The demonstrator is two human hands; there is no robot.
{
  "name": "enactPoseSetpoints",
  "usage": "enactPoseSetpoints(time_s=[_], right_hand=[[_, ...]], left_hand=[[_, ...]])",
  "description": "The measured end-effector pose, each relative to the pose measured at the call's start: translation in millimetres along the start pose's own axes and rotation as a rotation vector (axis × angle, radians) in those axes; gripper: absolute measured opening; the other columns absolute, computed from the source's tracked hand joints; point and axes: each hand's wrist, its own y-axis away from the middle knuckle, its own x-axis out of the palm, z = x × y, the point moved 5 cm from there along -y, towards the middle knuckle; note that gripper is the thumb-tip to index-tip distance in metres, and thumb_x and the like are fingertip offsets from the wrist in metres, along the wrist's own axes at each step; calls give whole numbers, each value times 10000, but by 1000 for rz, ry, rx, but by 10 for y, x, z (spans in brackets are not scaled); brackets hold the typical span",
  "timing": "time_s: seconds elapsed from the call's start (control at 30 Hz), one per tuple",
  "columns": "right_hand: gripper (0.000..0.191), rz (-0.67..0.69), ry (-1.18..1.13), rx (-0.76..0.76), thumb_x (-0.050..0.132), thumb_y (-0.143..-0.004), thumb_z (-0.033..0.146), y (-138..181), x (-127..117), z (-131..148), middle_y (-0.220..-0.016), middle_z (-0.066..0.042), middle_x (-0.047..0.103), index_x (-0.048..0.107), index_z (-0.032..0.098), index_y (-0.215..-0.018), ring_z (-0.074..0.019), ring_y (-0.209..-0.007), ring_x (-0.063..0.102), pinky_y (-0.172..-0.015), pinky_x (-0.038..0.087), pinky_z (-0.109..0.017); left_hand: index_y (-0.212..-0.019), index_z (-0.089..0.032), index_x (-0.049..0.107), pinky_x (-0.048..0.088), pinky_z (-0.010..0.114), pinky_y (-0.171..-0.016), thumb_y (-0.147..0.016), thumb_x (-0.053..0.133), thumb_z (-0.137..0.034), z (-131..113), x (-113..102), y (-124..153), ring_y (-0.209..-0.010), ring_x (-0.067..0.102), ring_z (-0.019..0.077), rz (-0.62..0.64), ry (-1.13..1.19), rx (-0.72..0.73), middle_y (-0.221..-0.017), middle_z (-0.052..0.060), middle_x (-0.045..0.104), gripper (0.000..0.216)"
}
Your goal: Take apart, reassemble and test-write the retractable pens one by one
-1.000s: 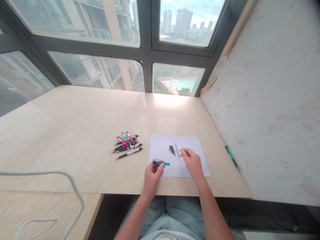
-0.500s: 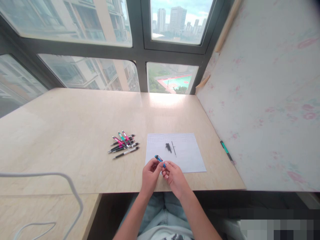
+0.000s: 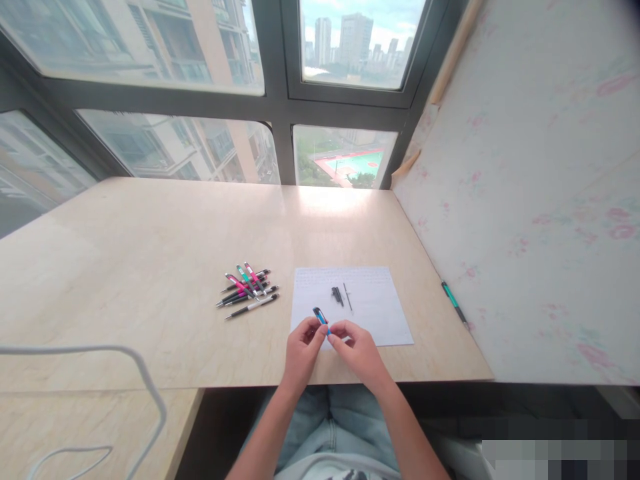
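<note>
The tabletop (image 3: 150,233) looks like smooth, pale wood, glossy where light strikes its far edge. Near its front edge lies matt white paper (image 3: 383,320); over that, the blue pen (image 3: 321,318) seems smooth plastic, as does the green pen (image 3: 453,301) along the right edge. The floral wallpaper (image 3: 525,200) looks matt, the window frame (image 3: 277,100) dull metal.

Sheet (image 3: 383,317) on surface (image 3: 150,240), near front edge; pen parts (image 3: 337,295) on sheet; pen pile (image 3: 247,289) left; single pen (image 3: 453,303) along right edge.
</note>
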Motion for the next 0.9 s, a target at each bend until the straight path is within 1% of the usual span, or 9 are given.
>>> enactPoseSetpoints(time_s=[0.13,0.2,0.3,0.4,0.57,0.67,0.8,0.83,0.9], right_hand=[[119,-3,172,-65,630,-801,293,-2,-166,18,-841,-45,715,709,215,-843,-205,-785,644,-629,463,-286],[142,-92,251,-56,605,-812,300,-39,-332,-36,-861,-56,714,697,207,-865,-209,-802,645,-627,469,-286],[182,-298,463,-74,573,-815,299,-137,-626,-110,-856,-72,707,696,184,-885,-208,-767,630,-654,469,-305],[185,-386,692,-116,546,-813,272,-264,-776,-143,-813,-66,696,700,173,-839,-192,-711,609,-710,458,-319],[201,-388,868,-110,513,-838,243,-408,-754,-162,-822,-63,692,706,186,-851,-193,-758,624,-699,428,-290],[215,-421,903,-102,514,-854,255,-408,-739,-151,-839,-71,694,706,186,-921,-206,-788,621,-687,415,-288],[248,-489,753,-160,467,-899,287,-259,-670,-104,-809,-71,686,684,168,-921,-193,-729,605,-664,417,-280],[264,-471,680,-192,447,-913,295,-203,-607,-92,-775,-63,677,675,167,-872,-181,-692,595,-651,418,-272],[286,-351,534,-262,427,-932,310,-94,-413,-78,-682,-28,637,655,169,-830,-152,-605,560,-598,411,-248]], left_hand=[[-798,-178,685,470,284,-686,-779,685,-387,-32,25,2,-732,609,193,26,-37,22,-744,34,672,210],[-830,-176,695,467,278,-665,-782,679,-399,-33,17,3,-723,604,189,18,-44,10,-759,40,675,228],[-848,-170,694,453,262,-627,-801,654,-414,-12,4,5,-689,581,173,18,-42,-20,-739,36,657,251],[-852,-170,689,438,252,-615,-814,640,-411,1,-2,8,-675,560,159,26,-44,-25,-730,28,639,249],[-855,-170,680,425,253,-609,-837,612,-408,6,-3,9,-664,545,155,31,-47,-28,-718,25,620,249],[-858,-170,679,424,255,-612,-846,602,-403,13,-4,6,-666,546,155,42,-49,-25,-720,26,621,246],[-880,-172,677,437,264,-628,-858,589,-382,18,4,6,-685,564,165,49,-89,2,-737,32,638,229],[-887,-173,676,443,267,-639,-862,586,-370,13,15,11,-696,572,168,59,-109,18,-748,35,645,218],[-899,-178,671,454,276,-666,-873,575,-342,-7,47,29,-726,588,176,92,-156,65,-787,44,661,191]])
